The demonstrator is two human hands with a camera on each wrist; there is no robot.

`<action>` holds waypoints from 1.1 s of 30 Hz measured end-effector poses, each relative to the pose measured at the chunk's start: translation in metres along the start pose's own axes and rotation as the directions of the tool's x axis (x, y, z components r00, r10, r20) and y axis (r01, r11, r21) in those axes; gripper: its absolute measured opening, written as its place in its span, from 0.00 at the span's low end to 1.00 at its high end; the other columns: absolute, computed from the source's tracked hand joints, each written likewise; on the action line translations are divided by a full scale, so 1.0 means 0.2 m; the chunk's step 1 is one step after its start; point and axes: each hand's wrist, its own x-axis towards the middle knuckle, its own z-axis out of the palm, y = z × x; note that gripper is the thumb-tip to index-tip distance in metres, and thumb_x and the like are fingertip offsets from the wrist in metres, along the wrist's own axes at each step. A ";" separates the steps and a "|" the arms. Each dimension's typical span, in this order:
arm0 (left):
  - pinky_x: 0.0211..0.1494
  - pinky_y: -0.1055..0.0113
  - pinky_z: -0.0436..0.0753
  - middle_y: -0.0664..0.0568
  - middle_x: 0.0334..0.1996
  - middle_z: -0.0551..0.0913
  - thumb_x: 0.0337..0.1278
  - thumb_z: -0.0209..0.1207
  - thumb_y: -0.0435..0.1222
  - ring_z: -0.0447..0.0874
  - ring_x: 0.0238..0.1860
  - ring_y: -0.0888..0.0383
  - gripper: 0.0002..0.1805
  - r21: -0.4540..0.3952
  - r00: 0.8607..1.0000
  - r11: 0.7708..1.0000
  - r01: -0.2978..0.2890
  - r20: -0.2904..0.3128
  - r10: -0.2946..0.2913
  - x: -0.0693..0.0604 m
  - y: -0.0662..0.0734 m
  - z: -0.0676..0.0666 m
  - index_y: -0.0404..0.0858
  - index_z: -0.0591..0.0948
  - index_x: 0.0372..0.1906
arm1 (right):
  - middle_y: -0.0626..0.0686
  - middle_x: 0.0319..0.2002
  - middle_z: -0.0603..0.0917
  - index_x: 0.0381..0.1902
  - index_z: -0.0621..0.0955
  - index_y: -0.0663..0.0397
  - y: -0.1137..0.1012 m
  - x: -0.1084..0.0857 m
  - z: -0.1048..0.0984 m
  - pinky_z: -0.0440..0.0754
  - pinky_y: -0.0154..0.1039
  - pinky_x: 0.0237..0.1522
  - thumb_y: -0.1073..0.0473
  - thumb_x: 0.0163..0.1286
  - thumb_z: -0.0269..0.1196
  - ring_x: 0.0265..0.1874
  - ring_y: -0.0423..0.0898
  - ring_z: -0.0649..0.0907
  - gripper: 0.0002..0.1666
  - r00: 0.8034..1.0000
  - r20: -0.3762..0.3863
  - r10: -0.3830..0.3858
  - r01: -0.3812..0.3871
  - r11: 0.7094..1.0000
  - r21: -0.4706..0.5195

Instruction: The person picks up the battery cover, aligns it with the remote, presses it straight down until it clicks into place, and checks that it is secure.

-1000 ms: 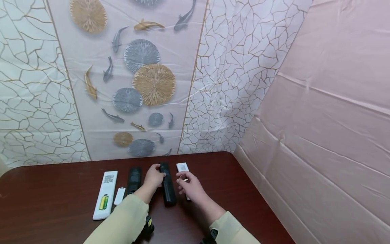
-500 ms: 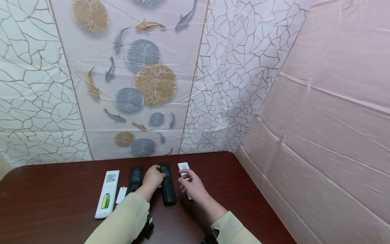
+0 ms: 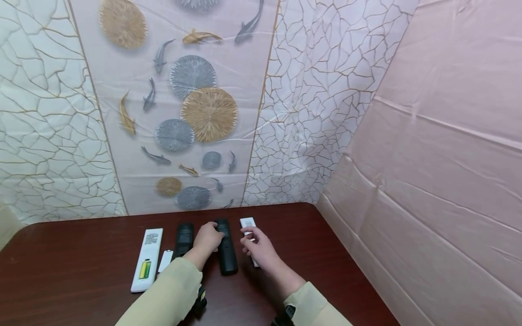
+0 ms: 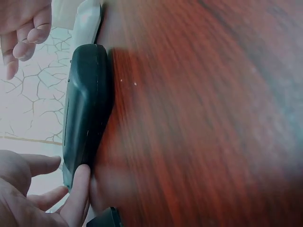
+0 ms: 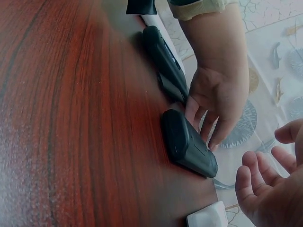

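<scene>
A black remote control (image 3: 227, 253) lies lengthwise on the table, in the middle of the head view. At its far end, my left hand (image 3: 207, 237) holds it, thumb over the upper face and a finger along the side, as the left wrist view (image 4: 78, 189) shows. My right hand (image 3: 263, 249) hovers over a slim white remote control (image 3: 247, 222), fingers loosely bent and holding nothing. That hand hides much of the white remote. In the right wrist view the right hand (image 5: 274, 184) is apart from the black remote (image 5: 187, 144).
Left of my hands lie a larger white remote (image 3: 147, 258) with a green-yellow battery shape on it, a small white cover (image 3: 165, 261) and a second black remote (image 3: 185, 237), partly behind my left arm. Patterned cloth (image 3: 208, 113) hangs behind the brown table (image 3: 73, 262).
The head view has shifted slightly, so everything sits a little further right. Both hands and the remotes otherwise keep nearly the same places.
</scene>
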 end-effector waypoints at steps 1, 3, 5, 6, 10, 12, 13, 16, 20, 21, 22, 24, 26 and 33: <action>0.26 0.62 0.81 0.36 0.56 0.79 0.68 0.59 0.38 0.82 0.22 0.55 0.30 -0.004 1.000 1.000 -0.002 0.001 0.002 0.00 0.00 0.00 0.32 0.68 0.70 | 0.59 0.41 0.79 0.58 0.77 0.62 0.01 0.01 0.00 0.82 0.49 0.40 0.65 0.72 0.58 0.36 0.62 0.83 0.17 1.000 0.003 -0.002 0.002 1.000 -0.001; 0.27 0.62 0.81 0.36 0.56 0.79 0.69 0.58 0.39 0.82 0.23 0.55 0.31 -0.015 1.000 1.000 -0.008 0.005 0.008 -0.01 0.00 0.00 0.31 0.66 0.71 | 0.59 0.41 0.79 0.58 0.77 0.61 0.05 0.04 0.00 0.82 0.52 0.41 0.65 0.72 0.58 0.33 0.58 0.83 0.17 1.000 0.010 -0.005 0.005 1.000 -0.001; 0.28 0.61 0.82 0.36 0.57 0.78 0.69 0.57 0.40 0.83 0.25 0.54 0.31 -0.041 1.000 0.999 -0.014 0.012 0.015 -0.03 0.00 -0.01 0.31 0.65 0.71 | 0.59 0.42 0.79 0.58 0.77 0.60 0.09 0.06 0.01 0.82 0.54 0.41 0.65 0.72 0.58 0.32 0.53 0.82 0.17 1.000 0.014 -0.007 0.007 1.000 -0.005; 0.28 0.61 0.82 0.36 0.58 0.77 0.69 0.57 0.40 0.83 0.27 0.54 0.32 -0.060 1.000 0.998 -0.019 0.014 0.020 -0.04 0.01 -0.01 0.31 0.64 0.72 | 0.59 0.42 0.79 0.58 0.77 0.60 0.11 0.08 0.01 0.82 0.54 0.41 0.65 0.73 0.58 0.31 0.51 0.82 0.17 1.000 0.015 -0.008 0.008 1.000 -0.012; 0.30 0.60 0.83 0.37 0.61 0.75 0.70 0.57 0.40 0.84 0.37 0.51 0.30 -0.156 0.999 0.987 -0.046 0.011 0.049 -0.10 0.02 -0.03 0.34 0.65 0.72 | 0.56 0.42 0.78 0.59 0.77 0.58 0.16 0.11 0.02 0.82 0.52 0.41 0.63 0.74 0.57 0.33 0.53 0.82 0.17 1.000 0.024 -0.008 0.009 0.999 -0.041; 0.31 0.60 0.84 0.38 0.61 0.75 0.70 0.57 0.40 0.83 0.42 0.50 0.29 -0.200 0.998 0.977 -0.068 0.001 0.069 -0.13 0.02 -0.06 0.35 0.67 0.71 | 0.55 0.41 0.77 0.59 0.77 0.58 0.17 0.12 0.03 0.82 0.52 0.41 0.62 0.74 0.57 0.35 0.57 0.82 0.17 1.000 0.029 -0.010 0.012 0.999 -0.052; 0.31 0.60 0.84 0.39 0.60 0.76 0.70 0.57 0.41 0.83 0.43 0.50 0.29 -0.222 0.997 0.972 -0.072 -0.005 0.073 -0.15 0.02 -0.07 0.36 0.67 0.70 | 0.55 0.41 0.77 0.59 0.77 0.59 0.17 0.12 0.03 0.82 0.52 0.41 0.62 0.74 0.57 0.35 0.58 0.82 0.17 0.999 0.032 -0.015 0.017 0.998 -0.052; 0.33 0.60 0.85 0.41 0.58 0.78 0.70 0.57 0.41 0.82 0.47 0.47 0.27 -0.294 0.997 0.952 -0.082 -0.014 0.082 -0.22 0.01 -0.12 0.37 0.69 0.69 | 0.55 0.40 0.76 0.59 0.77 0.60 0.17 0.13 0.04 0.83 0.50 0.40 0.62 0.74 0.58 0.35 0.59 0.82 0.18 0.999 0.032 -0.025 0.026 0.999 -0.044; 0.35 0.59 0.85 0.42 0.57 0.79 0.73 0.54 0.39 0.80 0.52 0.44 0.24 -0.392 0.998 0.918 -0.062 -0.010 0.063 -0.31 -0.02 -0.21 0.38 0.69 0.68 | 0.54 0.39 0.77 0.57 0.78 0.59 0.17 0.14 0.07 0.83 0.44 0.37 0.63 0.73 0.58 0.33 0.54 0.82 0.16 0.999 0.043 -0.031 0.032 0.999 -0.022; 0.35 0.59 0.85 0.43 0.57 0.79 0.73 0.53 0.39 0.80 0.53 0.44 0.23 -0.407 0.998 0.912 -0.057 -0.009 0.058 -0.33 -0.03 -0.23 0.39 0.69 0.68 | 0.54 0.39 0.77 0.57 0.78 0.58 0.17 0.14 0.07 0.82 0.43 0.36 0.63 0.73 0.58 0.32 0.52 0.82 0.16 0.998 0.049 -0.030 0.031 0.999 -0.022; 0.36 0.59 0.85 0.43 0.57 0.79 0.73 0.53 0.38 0.80 0.52 0.44 0.22 -0.420 0.998 0.906 -0.055 -0.013 0.055 -0.34 -0.05 -0.26 0.39 0.69 0.68 | 0.54 0.39 0.77 0.57 0.78 0.58 0.16 0.14 0.08 0.82 0.43 0.37 0.63 0.74 0.58 0.32 0.51 0.81 0.16 0.998 0.056 -0.031 0.032 0.999 -0.020; 0.36 0.59 0.85 0.42 0.57 0.78 0.74 0.52 0.38 0.79 0.51 0.45 0.22 -0.434 0.999 0.899 -0.053 -0.022 0.049 -0.37 -0.07 -0.30 0.38 0.69 0.68 | 0.54 0.39 0.78 0.57 0.78 0.56 0.15 0.14 0.09 0.82 0.45 0.38 0.63 0.74 0.57 0.32 0.49 0.81 0.16 0.997 0.069 -0.032 0.034 0.999 -0.027; 0.37 0.58 0.86 0.41 0.58 0.77 0.73 0.52 0.37 0.79 0.51 0.44 0.22 -0.437 0.998 0.898 -0.054 -0.038 0.042 -0.38 -0.10 -0.34 0.37 0.69 0.68 | 0.54 0.40 0.78 0.58 0.78 0.56 0.14 0.14 0.11 0.82 0.48 0.40 0.63 0.75 0.56 0.32 0.48 0.81 0.16 0.996 0.081 -0.034 0.037 0.999 -0.035; 0.36 0.59 0.86 0.38 0.59 0.75 0.73 0.52 0.36 0.79 0.50 0.44 0.24 -0.423 0.996 0.905 -0.051 -0.082 0.018 -0.41 -0.17 -0.40 0.35 0.67 0.69 | 0.56 0.40 0.78 0.58 0.77 0.61 0.13 0.17 0.16 0.81 0.58 0.42 0.65 0.74 0.56 0.33 0.52 0.81 0.17 0.989 0.143 -0.041 0.042 0.999 -0.005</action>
